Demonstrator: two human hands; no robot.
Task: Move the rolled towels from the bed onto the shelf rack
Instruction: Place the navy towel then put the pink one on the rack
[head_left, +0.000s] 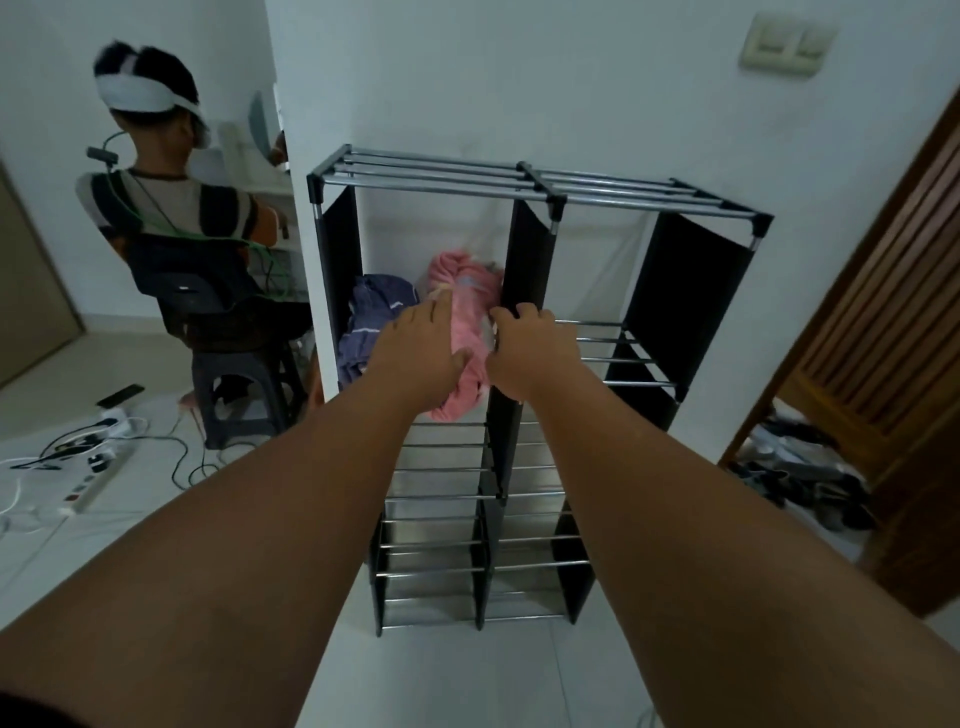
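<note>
Left hand (415, 358), right hand (530, 353) flank pink towel (467, 288) between blue towel (374, 317), divider (525, 254).

left hand (421, 353) and right hand (530, 353) are bare, forearms bare too; a dark strip (21, 714), likely a sleeve edge, shows at the left arm's upper end.

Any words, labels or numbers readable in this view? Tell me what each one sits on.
No text here can be read.
Pale patch on the pink towel: blurred, unreadable.
Markings on the power strip on the floor: too small to read.
Shelf rack and wall switch: no writing visible.
</note>
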